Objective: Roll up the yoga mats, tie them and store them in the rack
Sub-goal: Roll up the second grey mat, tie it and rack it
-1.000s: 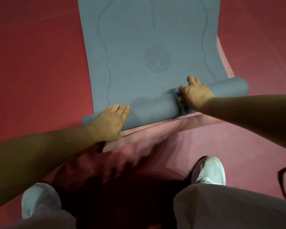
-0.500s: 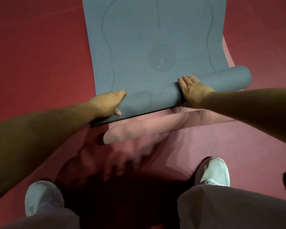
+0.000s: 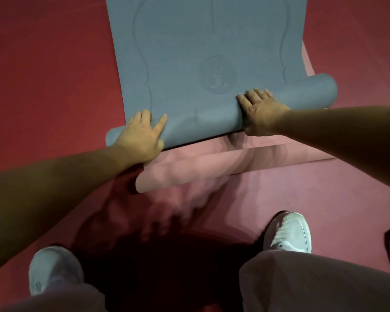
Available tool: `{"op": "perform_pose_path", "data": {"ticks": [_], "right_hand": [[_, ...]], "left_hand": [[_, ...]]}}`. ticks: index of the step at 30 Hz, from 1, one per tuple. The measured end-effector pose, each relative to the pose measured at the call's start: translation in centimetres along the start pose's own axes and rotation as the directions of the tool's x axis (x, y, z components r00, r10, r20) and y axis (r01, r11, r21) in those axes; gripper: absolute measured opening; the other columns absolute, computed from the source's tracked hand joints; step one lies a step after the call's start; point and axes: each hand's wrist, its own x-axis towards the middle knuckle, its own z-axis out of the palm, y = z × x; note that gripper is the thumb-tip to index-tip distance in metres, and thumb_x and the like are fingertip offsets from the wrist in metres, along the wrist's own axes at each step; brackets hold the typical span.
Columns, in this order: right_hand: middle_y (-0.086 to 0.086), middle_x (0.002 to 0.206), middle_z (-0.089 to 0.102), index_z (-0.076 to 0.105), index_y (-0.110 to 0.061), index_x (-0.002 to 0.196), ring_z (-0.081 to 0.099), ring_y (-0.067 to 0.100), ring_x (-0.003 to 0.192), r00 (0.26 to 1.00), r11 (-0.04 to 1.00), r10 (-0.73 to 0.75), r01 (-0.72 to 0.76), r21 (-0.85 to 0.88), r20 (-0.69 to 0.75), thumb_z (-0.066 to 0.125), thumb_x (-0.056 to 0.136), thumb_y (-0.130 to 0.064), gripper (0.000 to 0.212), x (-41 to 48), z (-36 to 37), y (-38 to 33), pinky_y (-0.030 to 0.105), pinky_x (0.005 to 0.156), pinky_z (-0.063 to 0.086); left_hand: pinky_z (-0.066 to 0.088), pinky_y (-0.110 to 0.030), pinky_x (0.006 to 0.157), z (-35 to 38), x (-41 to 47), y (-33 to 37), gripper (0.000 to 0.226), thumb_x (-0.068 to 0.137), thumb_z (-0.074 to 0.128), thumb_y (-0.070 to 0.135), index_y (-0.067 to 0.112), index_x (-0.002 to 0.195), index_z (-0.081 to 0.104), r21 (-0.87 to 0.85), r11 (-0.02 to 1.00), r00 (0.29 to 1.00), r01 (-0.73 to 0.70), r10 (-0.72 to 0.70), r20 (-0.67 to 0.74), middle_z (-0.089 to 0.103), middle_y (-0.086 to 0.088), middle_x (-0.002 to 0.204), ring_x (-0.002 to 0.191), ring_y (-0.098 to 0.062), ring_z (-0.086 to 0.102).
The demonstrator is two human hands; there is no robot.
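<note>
Blue mat roll [image 3: 203,122] under left hand [image 3: 142,136], right hand [image 3: 259,111], both pressing.

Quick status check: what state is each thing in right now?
Blue mat: near end rolled, rest flat.
Pink mat: flat, unrolled, under the blue one.
Left hand: open, pressing the roll.
Right hand: open, pressing the roll.
Cord: loose on the floor.

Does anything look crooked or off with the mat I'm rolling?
Yes. The grey-blue yoga mat lies on a pink mat that is not lined up with it: the pink one is shifted right, showing along the right edge and past the roll at the near side. The roll's right end looks thicker than its left.
</note>
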Motion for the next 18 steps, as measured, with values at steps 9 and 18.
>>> {"op": "perform_pose_path", "data": {"ticks": [9,18], "right_hand": [[0.019,0.153,0.024,0.008,-0.007,0.156,0.019,0.039,0.144,0.999,1.000,-0.006,0.006,-0.012,-0.045,0.069,0.081,-0.047,0.105,-0.9,0.5,-0.2,0.048,0.121,0.014],[0.017,0.139,0.041,0.033,-0.009,0.142,0.037,0.037,0.132,1.000,0.992,0.028,-0.027,0.125,0.001,0.076,0.072,-0.041,0.088,-2.1,0.0,-1.2,0.046,0.114,0.027]], "left_hand": [[0.042,-0.050,0.093,-0.5,2.4,1.9,0.125,0.060,0.087,0.051,0.019,0.150,0.007,0.055,0.986,0.929,0.158,-0.167,0.330,0.030,-0.024,0.130,0.114,-0.038,0.045],[0.049,-0.037,0.070,-2.3,2.2,0.2,0.093,0.059,0.081,0.043,0.028,0.133,0.027,-0.081,0.994,0.909,0.073,-0.033,0.414,0.054,-0.012,0.106,0.094,-0.034,0.058]]}}
